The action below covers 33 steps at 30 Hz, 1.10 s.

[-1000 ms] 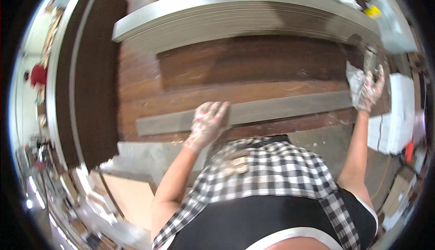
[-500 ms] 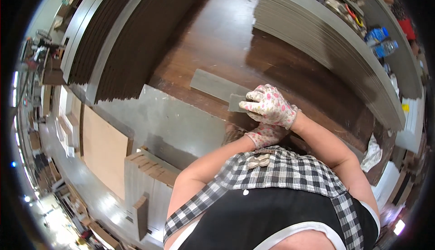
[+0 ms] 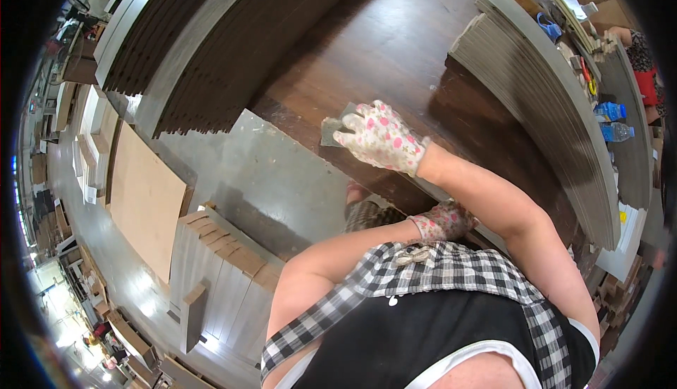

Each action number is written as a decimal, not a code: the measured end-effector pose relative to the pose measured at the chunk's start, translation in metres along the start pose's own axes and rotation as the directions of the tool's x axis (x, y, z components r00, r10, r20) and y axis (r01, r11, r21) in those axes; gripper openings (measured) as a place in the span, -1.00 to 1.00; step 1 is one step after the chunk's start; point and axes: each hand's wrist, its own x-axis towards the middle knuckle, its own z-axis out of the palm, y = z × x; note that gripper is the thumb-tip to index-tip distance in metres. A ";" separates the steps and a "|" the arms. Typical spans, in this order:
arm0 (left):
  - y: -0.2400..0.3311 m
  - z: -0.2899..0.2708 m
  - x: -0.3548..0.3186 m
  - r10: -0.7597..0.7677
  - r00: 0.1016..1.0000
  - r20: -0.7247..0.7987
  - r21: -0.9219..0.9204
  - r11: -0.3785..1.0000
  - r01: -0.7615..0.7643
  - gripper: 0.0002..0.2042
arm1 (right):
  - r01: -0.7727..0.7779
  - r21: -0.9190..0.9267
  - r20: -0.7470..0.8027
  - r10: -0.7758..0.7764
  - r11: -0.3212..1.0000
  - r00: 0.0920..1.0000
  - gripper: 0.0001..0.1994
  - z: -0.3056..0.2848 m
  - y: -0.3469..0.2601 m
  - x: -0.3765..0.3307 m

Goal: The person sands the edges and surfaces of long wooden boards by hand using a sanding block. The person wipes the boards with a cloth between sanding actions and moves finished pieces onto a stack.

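On the dark workbench (image 3: pixel 395 43), the gloved right hand (image 3: pixel 384 138) gripped a grey strip (image 3: pixel 331 129) that might slip; the left hand (image 3: pixel 444 221), grip indiscernible, gave no visible support.

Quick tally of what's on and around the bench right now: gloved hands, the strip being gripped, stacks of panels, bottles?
Gloved hands: 2 (right hand, left hand)
Grey strip in the right hand: 1
Panel stacks: 2 (dark stack, grey stack)
Blue-capped bottles: 2
Total: 7

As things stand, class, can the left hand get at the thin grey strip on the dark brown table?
Probably yes: the left hand sits tucked low near the table's near edge, and the thin grey strip, gripped by the right hand, lies just beyond with nothing between.
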 end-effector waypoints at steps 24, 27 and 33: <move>0.027 -0.148 -0.071 0.274 0.961 -0.040 0.756 0.637 -0.150 -0.51 | 0.210 0.784 -0.610 0.662 0.584 0.436 -0.73 -0.145 -0.074 -0.171; 0.047 -0.189 -0.091 0.290 0.950 -0.114 0.803 0.590 -0.083 -0.47 | 0.382 0.811 -0.585 0.648 0.444 0.488 -0.73 -0.155 -0.078 -0.159; 0.074 -0.270 -0.135 0.214 0.882 -0.421 0.812 0.522 0.261 -0.37 | 0.574 0.764 -0.602 0.646 0.295 0.469 -0.71 -0.147 -0.077 -0.144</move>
